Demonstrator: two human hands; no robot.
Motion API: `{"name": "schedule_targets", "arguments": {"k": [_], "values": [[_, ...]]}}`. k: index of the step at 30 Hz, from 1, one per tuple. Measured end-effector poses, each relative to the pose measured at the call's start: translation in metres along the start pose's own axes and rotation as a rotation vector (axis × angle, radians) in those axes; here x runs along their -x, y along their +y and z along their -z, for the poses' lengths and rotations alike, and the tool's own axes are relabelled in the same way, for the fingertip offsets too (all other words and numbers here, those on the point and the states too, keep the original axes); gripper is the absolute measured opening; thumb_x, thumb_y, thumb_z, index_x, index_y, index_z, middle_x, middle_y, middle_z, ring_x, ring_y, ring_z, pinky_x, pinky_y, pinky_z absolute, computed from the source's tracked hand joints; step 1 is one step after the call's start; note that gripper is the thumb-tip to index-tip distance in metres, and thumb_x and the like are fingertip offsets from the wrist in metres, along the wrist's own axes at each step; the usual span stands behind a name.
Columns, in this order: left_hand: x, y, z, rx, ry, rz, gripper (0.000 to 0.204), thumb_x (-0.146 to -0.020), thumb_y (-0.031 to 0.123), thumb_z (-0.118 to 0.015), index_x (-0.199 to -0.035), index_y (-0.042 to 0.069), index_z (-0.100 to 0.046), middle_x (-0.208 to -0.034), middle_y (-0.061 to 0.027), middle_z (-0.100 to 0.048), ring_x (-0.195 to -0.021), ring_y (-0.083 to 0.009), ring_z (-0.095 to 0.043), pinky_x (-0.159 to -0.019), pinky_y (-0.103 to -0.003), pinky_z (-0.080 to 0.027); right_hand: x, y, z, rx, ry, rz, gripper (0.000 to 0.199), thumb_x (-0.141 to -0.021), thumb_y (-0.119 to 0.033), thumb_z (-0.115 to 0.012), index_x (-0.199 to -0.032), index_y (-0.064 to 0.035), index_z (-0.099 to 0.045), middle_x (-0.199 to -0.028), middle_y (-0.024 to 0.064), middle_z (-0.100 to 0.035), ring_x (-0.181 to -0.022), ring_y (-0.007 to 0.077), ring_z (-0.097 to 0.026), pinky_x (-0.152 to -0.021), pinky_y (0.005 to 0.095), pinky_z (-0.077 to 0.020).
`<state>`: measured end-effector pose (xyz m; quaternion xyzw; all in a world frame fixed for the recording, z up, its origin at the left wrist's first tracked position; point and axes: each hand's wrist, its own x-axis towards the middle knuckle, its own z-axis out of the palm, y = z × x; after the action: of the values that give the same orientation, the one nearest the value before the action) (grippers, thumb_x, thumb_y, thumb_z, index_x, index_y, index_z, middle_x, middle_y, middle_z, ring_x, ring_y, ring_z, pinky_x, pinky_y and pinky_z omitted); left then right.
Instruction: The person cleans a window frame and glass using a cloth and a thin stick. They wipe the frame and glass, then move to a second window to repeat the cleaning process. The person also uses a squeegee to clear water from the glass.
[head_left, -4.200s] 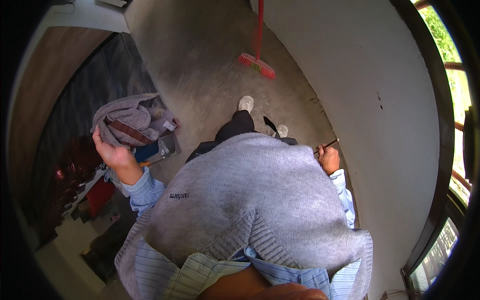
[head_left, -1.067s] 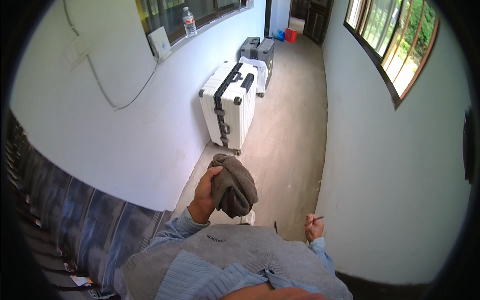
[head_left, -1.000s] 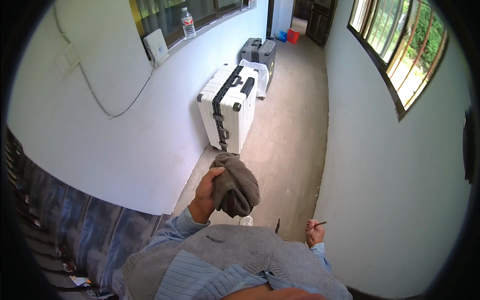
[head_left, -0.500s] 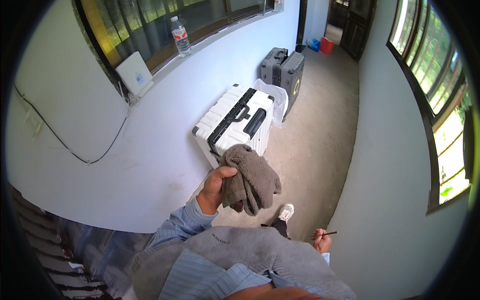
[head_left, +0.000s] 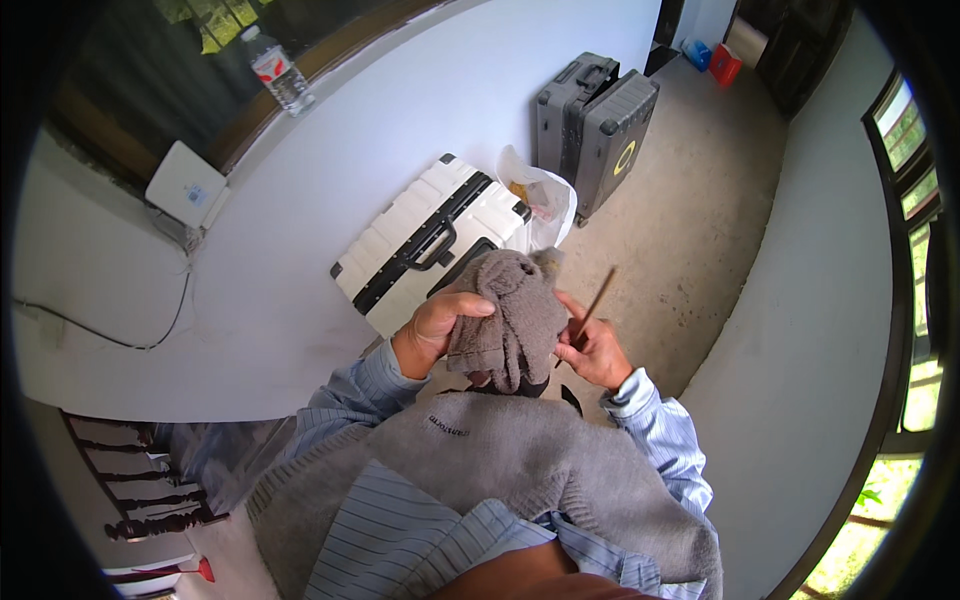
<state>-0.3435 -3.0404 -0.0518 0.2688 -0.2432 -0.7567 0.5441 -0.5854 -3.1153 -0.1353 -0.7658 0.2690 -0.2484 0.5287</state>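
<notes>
A bunched brown fuzzy cloth (head_left: 510,320) hangs in front of my chest. Its left side is gripped by my left hand (head_left: 440,325), thumb on top and the other fingers hidden behind. My right hand (head_left: 595,350) is at the cloth's right edge, its fingertips against or very close to it. A thin brown stick (head_left: 598,302) is held in that hand, slanting up to the right. Past the cloth's upper right edge a small pale tuft (head_left: 548,262) shows; I cannot make out what it is.
Beyond the cloth a white hard suitcase (head_left: 400,235) with black trim stands by the left wall. Behind it are a white plastic bag (head_left: 545,195) and grey cases (head_left: 610,130). A water bottle (head_left: 277,72) and a white router-like box (head_left: 187,187) are at the window sill. Dark railings (head_left: 140,475) lie lower left.
My right hand has come up from low on the right to the cloth, bringing the stick. The left hand still grips the cloth. The view has turned and tilted.
</notes>
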Motion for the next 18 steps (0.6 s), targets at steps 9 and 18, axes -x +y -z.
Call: {"name": "schedule_targets", "arguments": {"k": [9,18], "values": [[-0.214,0.015,0.081,0.241,0.113,0.246,0.05,-0.081,0.008,-0.053,-0.128,-0.004,-0.042,-0.122,-0.0154,-0.054,-0.109,-0.0229,-0.055,-0.097,-0.035,-0.043,-0.115,0.084,0.16,-0.248,0.211,-0.076,0.015,-0.089,-0.009,-0.059,-0.092,0.0058,-0.062,-0.078,0.0046,-0.063,-0.07,0.0105,-0.057,-0.063,0.025,-0.0472],[-0.376,0.014,0.131,0.353,0.222,0.483,0.035,-0.09,0.016,-0.053,-0.12,-0.002,-0.05,-0.113,-0.0106,-0.061,-0.101,-0.0208,-0.06,-0.091,-0.033,-0.048,-0.205,0.128,0.3,-0.345,0.547,-0.176,0.016,-0.09,-0.012,-0.061,-0.096,0.0025,-0.062,-0.078,-0.0012,-0.058,-0.069,0.0062,-0.048,-0.059,0.0209,-0.0392]]}}
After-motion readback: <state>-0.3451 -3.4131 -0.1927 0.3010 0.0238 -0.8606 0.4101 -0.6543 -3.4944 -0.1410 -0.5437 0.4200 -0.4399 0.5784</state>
